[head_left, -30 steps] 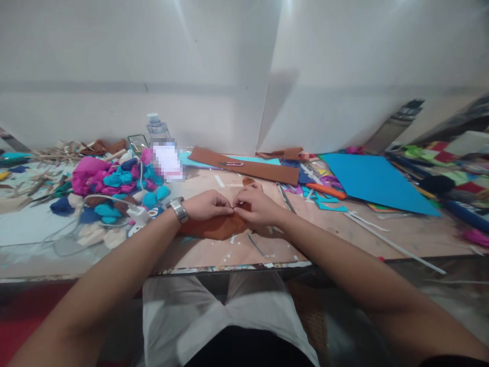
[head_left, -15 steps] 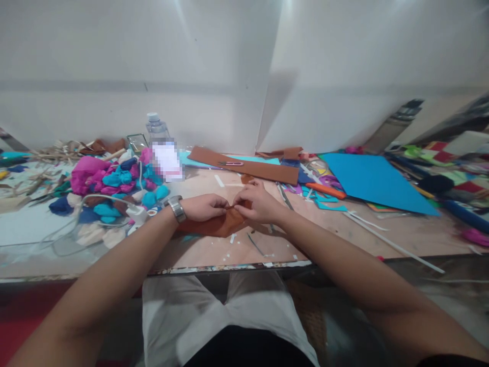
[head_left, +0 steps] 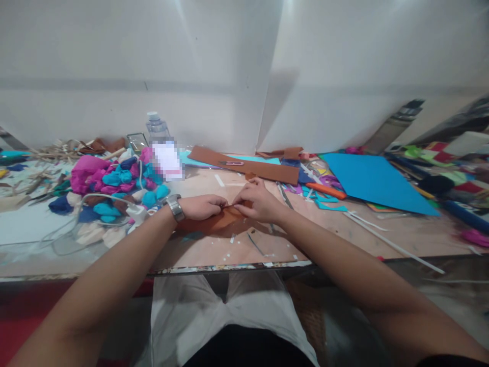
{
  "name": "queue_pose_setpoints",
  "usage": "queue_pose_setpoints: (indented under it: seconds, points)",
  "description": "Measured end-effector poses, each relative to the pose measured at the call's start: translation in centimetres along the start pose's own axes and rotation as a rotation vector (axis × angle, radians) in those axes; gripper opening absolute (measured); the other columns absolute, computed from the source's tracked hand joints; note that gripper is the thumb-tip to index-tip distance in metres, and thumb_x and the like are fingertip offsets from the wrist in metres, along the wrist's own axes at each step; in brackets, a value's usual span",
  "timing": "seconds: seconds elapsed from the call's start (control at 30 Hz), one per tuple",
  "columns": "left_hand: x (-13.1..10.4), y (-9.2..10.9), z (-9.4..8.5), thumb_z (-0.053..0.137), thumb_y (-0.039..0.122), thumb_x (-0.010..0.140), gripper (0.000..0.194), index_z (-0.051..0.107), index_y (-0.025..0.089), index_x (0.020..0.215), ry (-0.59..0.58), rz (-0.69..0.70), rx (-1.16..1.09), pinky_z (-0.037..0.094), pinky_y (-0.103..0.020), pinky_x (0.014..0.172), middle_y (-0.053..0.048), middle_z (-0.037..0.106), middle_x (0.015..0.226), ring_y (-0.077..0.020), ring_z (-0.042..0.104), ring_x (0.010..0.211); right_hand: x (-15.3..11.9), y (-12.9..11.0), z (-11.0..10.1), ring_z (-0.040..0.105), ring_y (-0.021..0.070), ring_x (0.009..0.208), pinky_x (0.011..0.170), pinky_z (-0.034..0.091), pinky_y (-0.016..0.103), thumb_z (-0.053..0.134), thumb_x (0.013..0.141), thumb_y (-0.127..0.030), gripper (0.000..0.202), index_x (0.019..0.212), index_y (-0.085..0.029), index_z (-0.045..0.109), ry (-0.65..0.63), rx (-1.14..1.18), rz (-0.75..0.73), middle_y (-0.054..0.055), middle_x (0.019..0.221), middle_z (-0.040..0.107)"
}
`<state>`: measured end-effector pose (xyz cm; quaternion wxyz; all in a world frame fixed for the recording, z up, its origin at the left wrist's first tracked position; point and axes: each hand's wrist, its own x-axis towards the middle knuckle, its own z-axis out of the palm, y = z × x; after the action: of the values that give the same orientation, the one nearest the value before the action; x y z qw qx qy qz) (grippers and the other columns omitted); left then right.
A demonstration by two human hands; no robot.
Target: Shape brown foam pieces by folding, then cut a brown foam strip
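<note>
Both hands meet over the middle of the table, pinching a piece of brown paper point(head_left: 214, 224). My left hand point(head_left: 204, 207), with a metal watch on its wrist, grips the paper's upper edge between thumb and fingers. Close to its right, my right hand point(head_left: 255, 200) pinches the same edge, thumb and fingertips pressed together. Part of the paper is hidden under the hands. Behind them lies a long brown strip point(head_left: 263, 171) with small pink-handled snips point(head_left: 233, 163) on it.
Crumpled pink and blue balls point(head_left: 89, 173), a white cable with a plug point(head_left: 134, 210), a phone point(head_left: 167, 160) and a bottle point(head_left: 155, 125) are left. On the right lie a blue sheet point(head_left: 378, 183), an orange cutter point(head_left: 326, 190) and white strips point(head_left: 397, 243).
The brown paper's lower part has shifted and no longer hangs in a point towards the table's front edge. Both hands have moved only slightly and still pinch it.
</note>
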<state>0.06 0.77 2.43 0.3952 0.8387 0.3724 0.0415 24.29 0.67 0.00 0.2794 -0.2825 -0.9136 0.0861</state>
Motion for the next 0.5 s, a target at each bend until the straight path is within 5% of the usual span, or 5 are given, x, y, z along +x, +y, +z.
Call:
queue_pose_setpoints:
  seconds: [0.17, 0.5]
  points:
    - [0.28, 0.01, 0.3, 0.042, 0.043, 0.099, 0.038, 0.069, 0.02, 0.114, 0.062, 0.06, -0.047, 0.044, -0.026, 0.093, -0.005, 0.07, 0.122, -0.0194, 0.06, 0.106, -0.05, 0.03, 0.04, 0.065, 0.0197, 0.092, 0.109, 0.023, 0.047, 0.069, 0.09, -0.023, 0.007, 0.091, -0.023, 0.076, 0.01, -0.005, -0.02, 0.002, 0.088, 0.078]
    - [0.57, -0.13, 0.7, 0.055, 0.055, 0.096, 0.041, 0.065, 0.015, 0.096, 0.072, 0.083, -0.072, 0.041, -0.026, 0.068, -0.001, 0.063, 0.083, -0.014, 0.052, 0.073, 0.04, -0.32, -0.1, 0.063, 0.0208, 0.091, 0.109, 0.023, 0.047, 0.069, 0.091, -0.027, 0.009, 0.09, -0.024, 0.077, 0.034, -0.022, -0.008, 0.002, 0.08, 0.075]
